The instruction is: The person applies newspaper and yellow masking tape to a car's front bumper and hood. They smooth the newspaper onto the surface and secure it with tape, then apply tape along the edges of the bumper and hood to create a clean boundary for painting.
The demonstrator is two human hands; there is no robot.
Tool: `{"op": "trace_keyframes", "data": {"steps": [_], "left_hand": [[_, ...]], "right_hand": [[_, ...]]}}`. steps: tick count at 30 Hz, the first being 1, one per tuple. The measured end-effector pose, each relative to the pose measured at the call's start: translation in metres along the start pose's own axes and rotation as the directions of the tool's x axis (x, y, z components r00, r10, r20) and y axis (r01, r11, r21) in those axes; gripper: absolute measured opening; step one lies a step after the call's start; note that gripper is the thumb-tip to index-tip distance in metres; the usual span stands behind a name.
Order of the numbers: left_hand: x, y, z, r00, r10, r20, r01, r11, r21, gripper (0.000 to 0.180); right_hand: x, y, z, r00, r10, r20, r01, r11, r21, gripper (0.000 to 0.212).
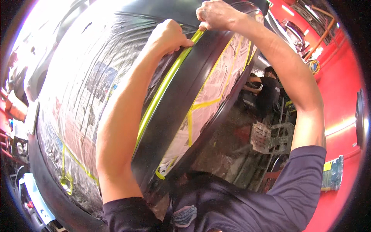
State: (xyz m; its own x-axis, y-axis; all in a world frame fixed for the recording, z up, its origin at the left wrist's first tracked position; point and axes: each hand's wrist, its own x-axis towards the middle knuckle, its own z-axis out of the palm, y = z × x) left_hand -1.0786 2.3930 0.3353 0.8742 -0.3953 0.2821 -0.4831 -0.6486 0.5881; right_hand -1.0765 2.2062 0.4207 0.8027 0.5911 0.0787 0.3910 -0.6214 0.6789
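A long strip of yellow masking tape (164, 85) runs along the edge between a dark car body pillar (176, 112) and a windshield covered in clear plastic film (87, 83). My left hand (169, 36) is closed, fingers curled, with one digit pressing at the tape's edge near its upper part. Just beyond, my right hand (220, 14) is closed too, its fingertips pinched at the tape's far end. Right of the pillar, newspaper (206, 85) covers the side window, held by more yellow tape.
A person in dark clothes (268, 91) is bent over at work on the right. Nearer stands a worn, pale plastic chair (270, 135). A red wall (342, 104) closes off the right side. At lower left lies a light-blue panel (36, 197).
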Motion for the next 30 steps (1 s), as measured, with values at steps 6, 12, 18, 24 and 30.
{"op": "trace_keyframes", "data": {"steps": [6,12,18,24,30], "left_hand": [[0.038,0.013,0.007,0.99,-0.144,0.001,0.144,0.989,-0.029,0.036],[0.056,0.012,0.012,0.981,-0.195,-0.012,0.193,0.978,-0.079,0.037],[0.071,0.013,0.024,0.992,-0.13,-0.004,0.13,0.992,-0.007,0.038],[0.071,-0.002,0.006,0.993,-0.106,0.061,0.1,0.991,0.086,0.043],[0.067,0.013,0.007,0.988,-0.058,0.14,0.075,0.99,-0.12,0.047]], "right_hand": [[-0.003,0.001,0.017,0.993,-0.003,-0.119,0.002,1.0,0.0,0.029],[-0.019,-0.006,0.027,0.98,0.061,-0.188,-0.036,0.99,0.135,0.025],[-0.057,0.057,0.09,0.647,0.062,-0.76,0.198,0.949,0.247,0.024],[-0.155,0.033,0.018,0.63,0.737,-0.244,-0.144,0.42,0.896,0.027],[-0.19,-0.03,0.041,0.593,0.793,-0.139,-0.164,0.288,0.943,0.037]]}}
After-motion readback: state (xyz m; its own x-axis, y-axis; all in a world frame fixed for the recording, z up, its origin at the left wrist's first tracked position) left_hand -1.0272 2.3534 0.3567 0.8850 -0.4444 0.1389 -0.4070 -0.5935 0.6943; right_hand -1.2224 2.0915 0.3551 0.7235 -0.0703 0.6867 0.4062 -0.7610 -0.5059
